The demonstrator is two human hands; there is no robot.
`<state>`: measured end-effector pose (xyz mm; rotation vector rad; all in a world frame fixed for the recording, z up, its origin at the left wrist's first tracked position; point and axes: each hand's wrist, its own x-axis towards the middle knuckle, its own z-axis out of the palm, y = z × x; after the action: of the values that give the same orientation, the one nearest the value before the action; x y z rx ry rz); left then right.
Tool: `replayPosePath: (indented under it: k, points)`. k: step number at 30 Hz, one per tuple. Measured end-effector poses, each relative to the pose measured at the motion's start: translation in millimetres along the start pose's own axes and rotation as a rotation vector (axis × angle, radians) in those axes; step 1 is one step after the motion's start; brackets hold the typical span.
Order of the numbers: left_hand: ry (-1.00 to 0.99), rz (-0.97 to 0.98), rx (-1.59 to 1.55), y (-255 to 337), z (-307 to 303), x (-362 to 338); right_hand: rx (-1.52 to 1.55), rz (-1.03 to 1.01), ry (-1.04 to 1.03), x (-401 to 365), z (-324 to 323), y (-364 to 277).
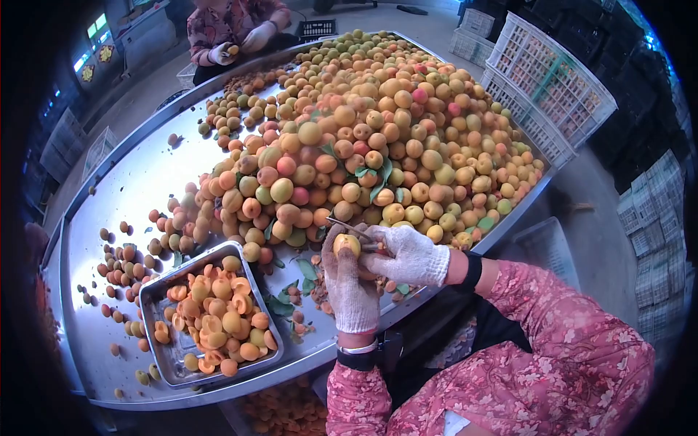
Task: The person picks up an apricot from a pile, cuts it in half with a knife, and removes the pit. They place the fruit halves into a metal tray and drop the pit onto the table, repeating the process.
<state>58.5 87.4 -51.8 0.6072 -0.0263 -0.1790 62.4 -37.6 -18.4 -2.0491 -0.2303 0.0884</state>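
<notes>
In its white knit glove, my left hand point(350, 287) is closed around a yellow apricot point(347, 244), holding it upright near the table's front edge. The glove's fingers are stained brown. My right hand point(413, 254), also gloved, grips a slim metal tool point(347, 227) whose thin end reaches left over the top of the apricot. My fingers hide most of the tool's handle, so I cannot tell its exact kind. Below the hands lie green leaves point(307, 269) and small brown scraps. A metal tray point(273, 309) of halved and whole apricots stands to the left.
A large heap of apricots point(407, 138) covers much of the metal table point(138, 196), with loose ones scattered leftward. Across the table sits another person point(236, 25) in white gloves, holding a fruit. White plastic crates point(549, 80) stand at the right, and cut apricots point(283, 408) lie below the front edge.
</notes>
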Motion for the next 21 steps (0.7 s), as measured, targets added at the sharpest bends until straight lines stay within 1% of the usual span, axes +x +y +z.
replayPosePath:
  k: [1,2,4,6,8,10,12,13,14,15,16,18,20,21]
  points:
    - [0.001,-0.003,0.001,1,0,-1,0.056,-0.096,0.033,1,1,1]
    - [0.024,0.012,0.051,1,1,-1,0.058,-0.093,0.034,1,0,-1]
    - [0.045,0.024,0.102,-1,0,-2,0.228,0.115,-0.046,1,-4,-6]
    - [0.038,0.12,0.187,-5,0,-2,0.208,0.083,-0.012,5,-2,1]
    - [0.06,0.126,0.246,-5,0,-2,0.187,0.051,0.019,5,-8,-6]
    - [0.084,0.129,0.306,-5,3,-3,0.267,0.324,-0.059,5,-24,-31]
    - [0.085,0.05,0.268,0,10,-6,0.308,0.336,-0.065,6,-30,-30]
    - [0.085,0.048,0.267,3,10,-7,0.348,0.346,-0.073,6,-31,-29]
    - [0.078,-0.02,0.207,6,9,-7,0.337,0.278,-0.062,10,-27,-22]
    - [0.073,-0.088,0.147,8,7,-7,0.337,0.28,-0.062,9,-27,-17]
    - [0.075,-0.09,0.147,7,3,-7,0.308,0.268,-0.082,9,-28,-13]
    - [0.08,-0.137,0.05,3,-4,-5,0.285,0.259,-0.101,10,-29,-16]
    - [0.074,-0.141,0.042,5,-1,-6,0.38,0.387,-0.151,10,-32,-19]
    - [0.066,-0.142,0.033,7,3,-6,0.379,0.385,-0.151,11,-33,-18]
